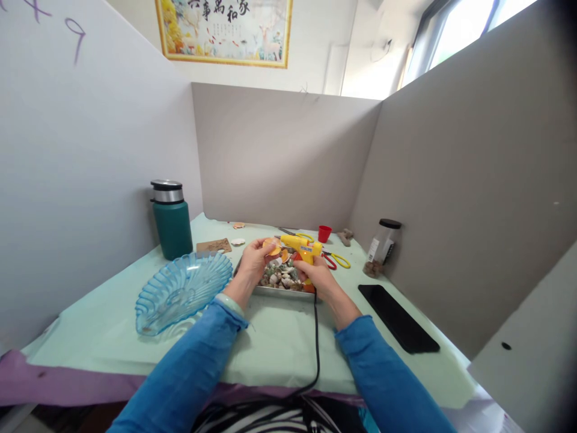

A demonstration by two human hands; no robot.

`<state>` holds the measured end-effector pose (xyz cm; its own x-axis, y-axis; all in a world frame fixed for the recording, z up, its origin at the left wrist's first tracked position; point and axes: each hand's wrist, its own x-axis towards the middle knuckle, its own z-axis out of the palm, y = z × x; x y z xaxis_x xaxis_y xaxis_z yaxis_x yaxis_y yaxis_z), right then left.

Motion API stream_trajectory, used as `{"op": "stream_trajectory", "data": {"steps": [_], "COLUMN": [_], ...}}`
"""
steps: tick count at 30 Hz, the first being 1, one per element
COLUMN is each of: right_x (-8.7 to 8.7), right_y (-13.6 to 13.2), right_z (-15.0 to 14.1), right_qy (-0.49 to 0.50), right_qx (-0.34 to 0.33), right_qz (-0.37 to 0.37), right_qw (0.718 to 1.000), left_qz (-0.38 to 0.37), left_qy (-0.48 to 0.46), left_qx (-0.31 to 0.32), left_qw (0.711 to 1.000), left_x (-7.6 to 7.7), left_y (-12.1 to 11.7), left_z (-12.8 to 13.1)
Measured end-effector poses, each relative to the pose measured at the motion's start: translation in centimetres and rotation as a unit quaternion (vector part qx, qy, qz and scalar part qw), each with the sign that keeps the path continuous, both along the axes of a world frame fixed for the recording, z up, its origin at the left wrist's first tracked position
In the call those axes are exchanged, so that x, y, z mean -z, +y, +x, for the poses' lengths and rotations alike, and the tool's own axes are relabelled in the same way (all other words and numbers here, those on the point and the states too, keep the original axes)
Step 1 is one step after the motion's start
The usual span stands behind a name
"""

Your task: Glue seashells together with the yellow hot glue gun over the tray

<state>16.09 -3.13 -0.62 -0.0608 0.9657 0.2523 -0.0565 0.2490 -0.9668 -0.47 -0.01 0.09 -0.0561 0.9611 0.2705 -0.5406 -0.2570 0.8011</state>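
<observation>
My left hand [253, 263] pinches an orange seashell [271, 246] over the middle of the table. In my right hand [319, 275] is a yellow hot glue gun [301, 244], its nozzle pointing left at the shell. Whether the nozzle touches the shell I cannot tell. Its black cord [317, 343] runs down over the table's front edge. Below both hands lies a metal tray [274, 291] full of small seashells [282, 276], partly hidden by the hands.
A blue shell-shaped glass dish [180, 288] and a green bottle [171, 225] stand left. Behind are a brown card [214, 245], a white shell [237, 242], scissors [340, 260] and a red cup [324, 233]. A clear jar [381, 249] and black mat [396, 319] are right. Grey panels [283, 156] enclose the table.
</observation>
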Motion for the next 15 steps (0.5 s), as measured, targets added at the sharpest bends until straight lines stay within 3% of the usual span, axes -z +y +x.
{"op": "stream_trajectory", "data": {"steps": [15], "right_x": [0.28], "right_y": [0.17], "right_z": [-0.02], "right_qy": [-0.034], "right_qx": [0.010], "right_qz": [0.002], "right_qw": [0.999], "left_qz": [-0.011], "left_qy": [-0.004], "left_qx": [-0.056], "left_qw": [0.998], "left_x": [0.00], "left_y": [0.18], "left_z": [0.07]}}
